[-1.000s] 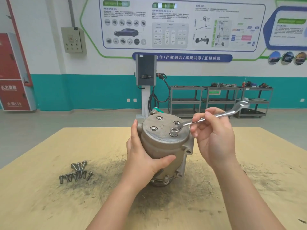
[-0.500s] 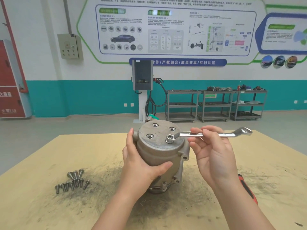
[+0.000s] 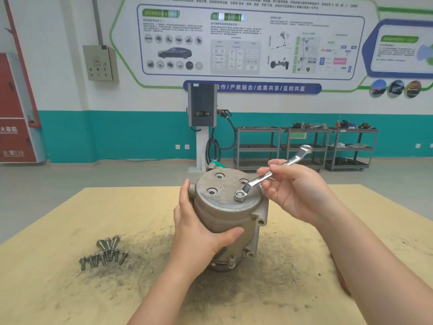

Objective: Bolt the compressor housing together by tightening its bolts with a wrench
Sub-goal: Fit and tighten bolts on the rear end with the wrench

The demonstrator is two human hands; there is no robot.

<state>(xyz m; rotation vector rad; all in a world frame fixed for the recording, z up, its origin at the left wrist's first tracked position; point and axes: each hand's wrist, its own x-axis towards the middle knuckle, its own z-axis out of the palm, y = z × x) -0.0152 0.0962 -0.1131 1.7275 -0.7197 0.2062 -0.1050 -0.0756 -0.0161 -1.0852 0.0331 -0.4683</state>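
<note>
The grey metal compressor housing (image 3: pixel 225 207) stands upright in the middle of the wooden table (image 3: pixel 58 289). My left hand (image 3: pixel 199 233) wraps around its left side, thumb across the front. A silver wrench (image 3: pixel 264 177) has its ring end seated on a bolt (image 3: pixel 239 195) at the front right of the housing's round top. My right hand (image 3: pixel 295 191) pinches the wrench shaft with the fingertips, and the handle points up and to the right. Three other bolt holes show on the top face.
Several loose bolts (image 3: pixel 105 253) lie on the table at the left. A red-handled tool (image 3: pixel 343 281) peeks out behind my right forearm. Dark grime stains the table around the housing. Beyond the table stand a charging post (image 3: pixel 202 106) and metal shelf carts (image 3: pixel 304 146).
The wrench handle swung from up-right to level right, then back up and to the right. The ring end stayed on the bolt and my left hand kept its hold on the housing.
</note>
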